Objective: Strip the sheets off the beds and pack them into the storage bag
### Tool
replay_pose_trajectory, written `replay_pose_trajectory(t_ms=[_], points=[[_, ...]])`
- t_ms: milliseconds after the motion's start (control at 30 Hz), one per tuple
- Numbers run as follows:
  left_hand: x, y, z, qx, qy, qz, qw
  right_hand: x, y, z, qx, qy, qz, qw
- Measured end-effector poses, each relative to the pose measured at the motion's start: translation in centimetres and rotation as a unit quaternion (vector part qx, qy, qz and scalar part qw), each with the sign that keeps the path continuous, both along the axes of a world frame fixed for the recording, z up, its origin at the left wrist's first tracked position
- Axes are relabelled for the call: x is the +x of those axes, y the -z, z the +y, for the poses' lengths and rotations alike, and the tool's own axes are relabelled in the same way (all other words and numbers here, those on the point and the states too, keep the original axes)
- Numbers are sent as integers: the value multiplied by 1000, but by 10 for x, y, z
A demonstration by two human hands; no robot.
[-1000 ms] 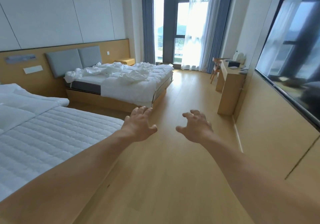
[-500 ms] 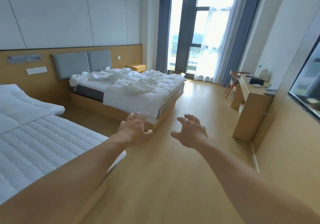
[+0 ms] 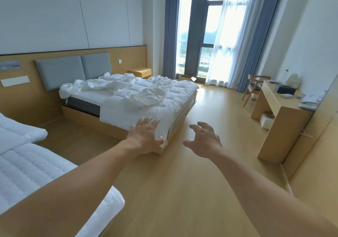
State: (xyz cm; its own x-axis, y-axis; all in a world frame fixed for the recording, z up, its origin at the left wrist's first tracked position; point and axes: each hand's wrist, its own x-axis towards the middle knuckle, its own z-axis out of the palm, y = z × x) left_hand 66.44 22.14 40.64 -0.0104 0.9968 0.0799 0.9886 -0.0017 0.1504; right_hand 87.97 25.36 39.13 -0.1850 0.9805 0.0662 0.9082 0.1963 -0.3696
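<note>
Both hands, left hand (image 3: pixel 144 138) and right hand (image 3: pixel 203 141), reach out wide and hold nothing. Best to grab the crumpled white sheet (image 3: pixel 117 83) on the far wooden bed (image 3: pixel 87 116) by a corner.

Both bare arms stretch forward toward the far bed (image 3: pixel 82 117), palms down, the left hand (image 3: pixel 146 138) with spread, slightly bent fingers in front of that bed's near foot corner, the right hand (image 3: pixel 204 141) just beside the corner, loosely clawed, both hands holding nothing.
</note>
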Motion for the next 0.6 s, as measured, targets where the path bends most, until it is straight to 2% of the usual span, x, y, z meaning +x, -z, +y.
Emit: replay_pose_trajectory(t_ms=[333,600], points=[[-43,-12,183,9,-94,6,996,-44,-12,227,13,-78,8,997],[-129,24,307,-15,-151,-17,988,-137,15,368,-5,-141,-25,990]])
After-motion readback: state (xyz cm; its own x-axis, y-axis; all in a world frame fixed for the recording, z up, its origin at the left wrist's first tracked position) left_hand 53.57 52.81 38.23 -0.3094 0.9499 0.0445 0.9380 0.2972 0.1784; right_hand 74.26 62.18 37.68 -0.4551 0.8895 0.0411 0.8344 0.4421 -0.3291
